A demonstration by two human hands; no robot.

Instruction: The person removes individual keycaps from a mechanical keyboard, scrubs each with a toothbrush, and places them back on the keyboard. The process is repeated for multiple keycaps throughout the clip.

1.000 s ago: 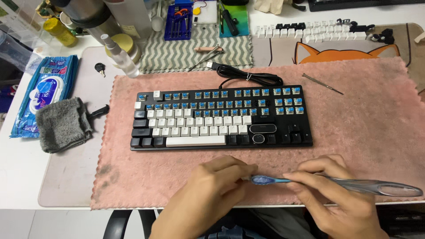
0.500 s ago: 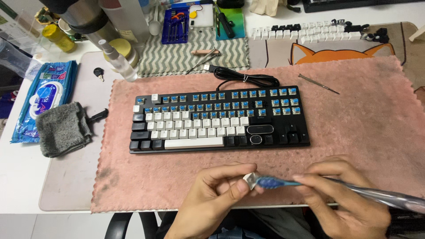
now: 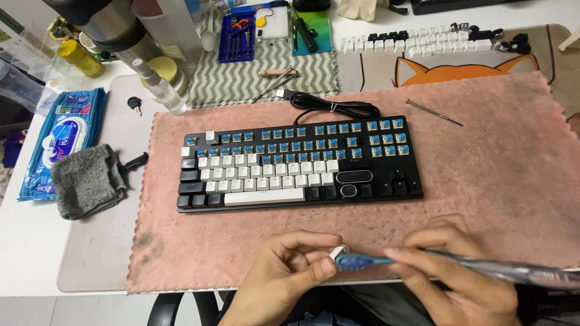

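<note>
The left hand (image 3: 284, 274) pinches a small white plastic keycap (image 3: 338, 252) between thumb and forefinger, the fingers (image 3: 314, 273) closed snugly on its sides. The right hand (image 3: 459, 281) holds a long clear-handled toothbrush with a blue head (image 3: 362, 261), fingers wrapped and shut around the neck just behind the head, and the bristle end touches the keycap. The cap looks light, hard and smooth, so it probably slips easily; gripping its opposite side walls seems the safest hold. The brush looks stiff in the handle and soft only at the bristles, and a hold near the head likely gives the best control.

Under both hands lies a fuzzy pink cloth mat (image 3: 513, 175), soft and slightly soiled near the left hand. Beyond the fingertips sits a black rectangular mechanical keyboard (image 3: 299, 163), its upper rows bare with blue switches showing and its lower rows capped in white and black. Farther past it are a coiled black cable (image 3: 338, 108) and a thin metal pick (image 3: 434, 112). Well off to the left of the left hand rest a crumpled grey towel (image 3: 87, 180) and a blue packet of wipes (image 3: 63, 136) on the white worktop (image 3: 24, 241).
</note>
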